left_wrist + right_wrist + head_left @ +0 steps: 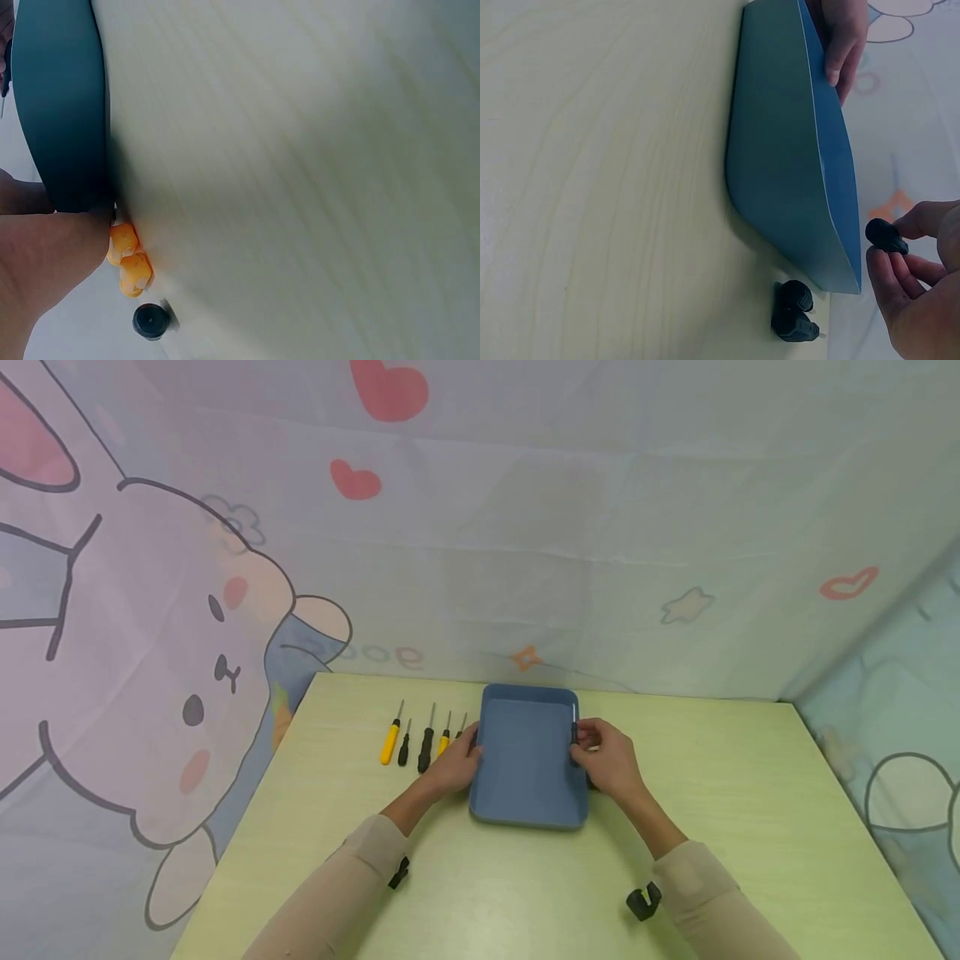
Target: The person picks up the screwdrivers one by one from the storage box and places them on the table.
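My right hand (pixel 609 758) pinches a screwdriver (pixel 574 733) by its black handle between thumb and fingers. Its metal shaft points toward the back, over the right rim of a blue-grey tray (pixel 528 760). In the right wrist view, the handle end (pixel 886 235) shows just above the tray's side. At the opposite side, my left hand (pixel 455 764) grips the tray's left wall, thumb over the rim. Two black screwdriver handles (pixel 795 311) lie on the table right beside the tray, mostly hidden by the right hand in the head view.
Left of the tray lies a row of several screwdrivers, among them a yellow one (pixel 390 742) and a thick black one (pixel 426 750), shafts toward the back. The pale wooden table (pixel 735 793) ends at a printed cloth backdrop (pixel 517 527).
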Demonstrator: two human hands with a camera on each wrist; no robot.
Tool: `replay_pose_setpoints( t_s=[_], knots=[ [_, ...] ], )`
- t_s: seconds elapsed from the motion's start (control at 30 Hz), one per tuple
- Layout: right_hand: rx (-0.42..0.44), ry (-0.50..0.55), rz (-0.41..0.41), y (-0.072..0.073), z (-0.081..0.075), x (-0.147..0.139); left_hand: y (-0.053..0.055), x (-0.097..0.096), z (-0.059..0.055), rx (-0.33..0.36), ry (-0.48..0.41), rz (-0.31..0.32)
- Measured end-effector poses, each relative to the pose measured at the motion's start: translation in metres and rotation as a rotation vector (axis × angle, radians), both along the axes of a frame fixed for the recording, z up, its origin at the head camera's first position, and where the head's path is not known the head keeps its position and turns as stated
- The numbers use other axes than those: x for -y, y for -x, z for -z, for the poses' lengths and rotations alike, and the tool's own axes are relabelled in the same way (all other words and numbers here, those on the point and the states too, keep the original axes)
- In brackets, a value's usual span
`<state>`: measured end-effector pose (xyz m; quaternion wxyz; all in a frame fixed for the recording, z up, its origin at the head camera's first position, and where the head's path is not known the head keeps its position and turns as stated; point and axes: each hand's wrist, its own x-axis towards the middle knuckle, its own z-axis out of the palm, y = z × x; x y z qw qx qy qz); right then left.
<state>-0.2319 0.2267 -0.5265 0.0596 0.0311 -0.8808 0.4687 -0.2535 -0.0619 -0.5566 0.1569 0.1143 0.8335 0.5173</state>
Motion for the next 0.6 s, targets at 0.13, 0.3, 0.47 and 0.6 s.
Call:
replay_pose_setpoints(
  t_s=[0.13, 0.3, 0.47, 0.6],
  knots=[
    [-0.001, 0.008, 0.004, 0.0, 0.001, -0.003, 0.0, 0.0, -0.001, -0.004, 0.003, -0.001],
    [-0.002, -0.007, 0.006, -0.001, 0.003, -0.008, 0.0, 0.001, 0.0, -0.009, 0.009, -0.004],
    [0.003, -0.017, 0.019, -0.002, 0.005, -0.013, 0.0, 0.001, 0.0, -0.002, -0.003, -0.005],
    [-0.001, -0.024, 0.026, -0.003, 0.007, -0.017, -0.001, 0.001, -0.001, 0.0, -0.012, -0.002]
  ],
)
